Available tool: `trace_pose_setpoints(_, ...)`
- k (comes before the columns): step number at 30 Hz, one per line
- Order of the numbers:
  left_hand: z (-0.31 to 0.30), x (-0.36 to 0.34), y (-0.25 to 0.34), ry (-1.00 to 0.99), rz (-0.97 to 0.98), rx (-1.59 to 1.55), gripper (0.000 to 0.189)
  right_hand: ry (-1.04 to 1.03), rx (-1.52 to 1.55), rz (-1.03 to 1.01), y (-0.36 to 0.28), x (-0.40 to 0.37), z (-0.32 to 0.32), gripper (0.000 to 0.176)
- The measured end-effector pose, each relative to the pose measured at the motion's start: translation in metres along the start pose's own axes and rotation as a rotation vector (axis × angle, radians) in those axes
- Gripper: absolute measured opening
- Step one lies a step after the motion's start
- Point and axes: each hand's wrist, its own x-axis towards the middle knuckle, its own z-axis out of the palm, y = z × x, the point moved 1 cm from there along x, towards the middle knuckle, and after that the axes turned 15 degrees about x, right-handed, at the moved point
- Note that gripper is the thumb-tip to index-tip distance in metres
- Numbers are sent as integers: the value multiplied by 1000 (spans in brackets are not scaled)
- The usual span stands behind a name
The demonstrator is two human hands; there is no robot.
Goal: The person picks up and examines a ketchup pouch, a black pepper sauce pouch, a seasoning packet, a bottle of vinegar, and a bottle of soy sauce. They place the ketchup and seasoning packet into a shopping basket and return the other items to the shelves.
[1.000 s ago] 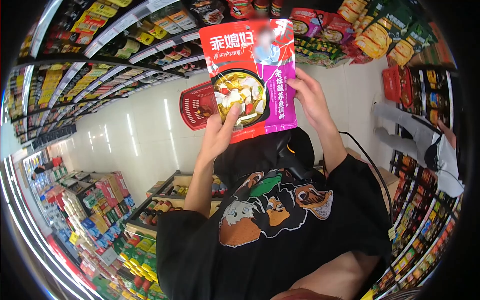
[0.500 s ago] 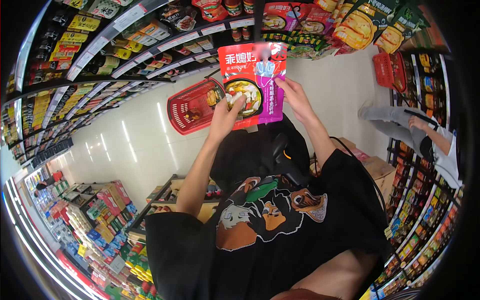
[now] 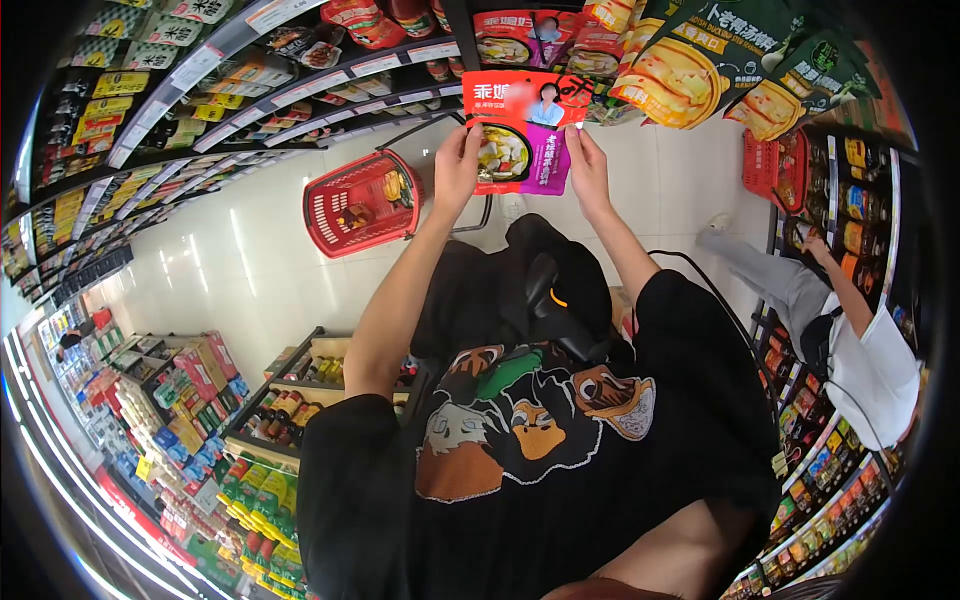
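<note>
We held the red-and-purple packet (image 3: 525, 150) out before us, left hand (image 3: 456, 170) and right hand (image 3: 589, 172) each closed in a pinch grip on opposite edges, apparently to present its front flat. The red basket (image 3: 320, 215) stood on the floor (image 3: 240, 275), presumably freeing both hands.

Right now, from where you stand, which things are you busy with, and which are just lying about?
In use:
- flat, shiny red-and-purple food packet, held by both hands, left and right
- perhaps the red plastic basket with black handle, on the floor nearby

Just around:
- large dark-green packets with yellow pictures
- second red plastic basket, by the far-right shelves
</note>
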Motion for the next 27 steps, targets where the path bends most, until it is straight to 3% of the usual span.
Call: trace_pose_setpoints(27, 34, 44, -4, 18, -39, 99, 39, 56, -15, -155, 13, 59, -14, 39)
